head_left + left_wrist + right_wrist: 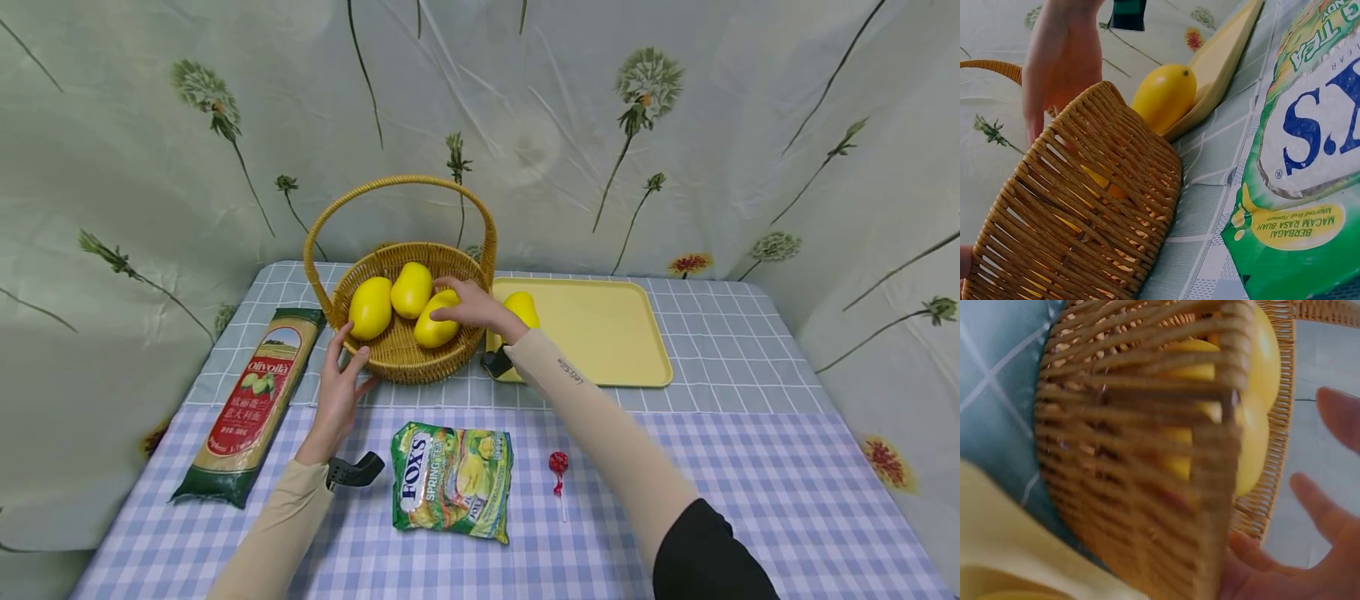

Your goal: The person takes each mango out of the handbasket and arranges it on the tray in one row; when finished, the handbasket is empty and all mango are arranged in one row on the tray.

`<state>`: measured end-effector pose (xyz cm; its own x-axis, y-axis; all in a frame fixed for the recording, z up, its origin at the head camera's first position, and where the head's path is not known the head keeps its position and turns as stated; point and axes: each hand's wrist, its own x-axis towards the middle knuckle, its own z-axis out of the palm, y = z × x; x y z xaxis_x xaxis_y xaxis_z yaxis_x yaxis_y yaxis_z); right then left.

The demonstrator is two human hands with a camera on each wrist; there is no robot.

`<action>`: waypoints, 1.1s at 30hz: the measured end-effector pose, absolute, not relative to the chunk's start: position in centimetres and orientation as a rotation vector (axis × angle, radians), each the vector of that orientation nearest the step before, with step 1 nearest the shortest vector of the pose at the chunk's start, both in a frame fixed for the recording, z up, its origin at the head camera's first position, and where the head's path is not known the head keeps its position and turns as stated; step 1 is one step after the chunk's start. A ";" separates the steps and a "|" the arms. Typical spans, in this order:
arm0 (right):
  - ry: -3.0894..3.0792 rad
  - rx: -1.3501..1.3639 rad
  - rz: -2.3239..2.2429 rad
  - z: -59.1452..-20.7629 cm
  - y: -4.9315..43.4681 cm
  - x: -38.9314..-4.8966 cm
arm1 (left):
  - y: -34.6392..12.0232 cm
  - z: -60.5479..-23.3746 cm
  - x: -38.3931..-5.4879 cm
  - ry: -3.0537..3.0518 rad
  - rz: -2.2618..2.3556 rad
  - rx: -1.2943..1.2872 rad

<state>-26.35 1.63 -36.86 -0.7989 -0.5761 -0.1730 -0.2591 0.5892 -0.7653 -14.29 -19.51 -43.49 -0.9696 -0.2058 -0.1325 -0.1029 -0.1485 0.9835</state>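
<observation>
A brown wicker basket (420,367) with a tall handle holds three yellow mangoes, two at the left and back and one mango (433,329) on the right. My right hand (480,307) reaches over the basket's right rim, just above that right mango, with its fingers spread apart in the right wrist view. Against the basket's front left side, my left hand (339,400) rests with its fingers spread at the rim. Another mango (1165,94) lies at the left end of a yellow tray (600,333), partly hidden by the right forearm in the head view.
Left of the basket lies a long spaghetti packet (255,400). A green Fox's candy bag (453,482) lies in front on the checked cloth (750,500), with a red lollipop (558,463) to its right. A patterned curtain (555,108) hangs behind the table.
</observation>
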 end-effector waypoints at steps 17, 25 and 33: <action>2.605 -0.367 -1.000 -38.4 -1.1 -26.0 | -19.5 -43.5 -14.2 -2.016 -2.290 0.357; 2.606 -0.414 -1.165 -38.3 -0.8 -25.5 | -19.6 -43.6 -14.3 -2.007 -2.299 0.367; 2.459 -0.557 -1.405 -38.0 0.7 -25.9 | -19.6 -43.6 -14.2 -2.004 -2.304 0.340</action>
<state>-25.90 0.74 -37.98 -0.8943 -0.4464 -0.0308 -0.2002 0.4607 -0.8647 -14.23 -19.61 -43.61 -0.9732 -0.1959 -0.1205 -0.0922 -0.1478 0.9847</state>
